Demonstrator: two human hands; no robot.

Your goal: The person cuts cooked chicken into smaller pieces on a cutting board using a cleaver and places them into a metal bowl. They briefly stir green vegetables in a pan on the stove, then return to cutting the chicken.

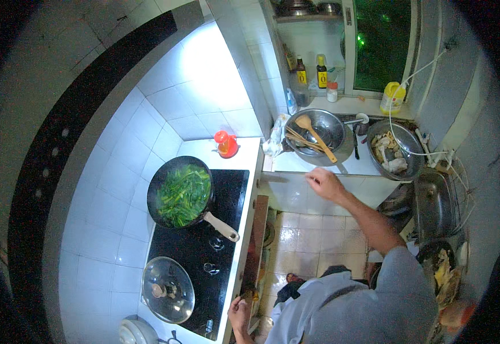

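My right hand (325,184) is held in the air just in front of the back counter, its fingers curled; whether it holds something small cannot be told. Nearest to it is a steel bowl (338,118) with a wooden spatula (316,137) and chopsticks (303,141) lying across it. My left hand (239,311) is low at the front edge of the stove, fingers bent, its grip unclear. On the black cooktop (228,189) a dark frying pan (150,193) holds chopped green leafy vegetables (184,195), its beige handle pointing towards me. A glass lid (168,296) lies on the nearer part of the cooktop.
An orange-red oil pot (226,145) stands behind the stove. A metal basin (415,165) with food, a knife (356,146) and a cloth or bag (277,135) are on the back counter. Sauce bottles (322,73) line the sill. The sink (435,206) is at the right.
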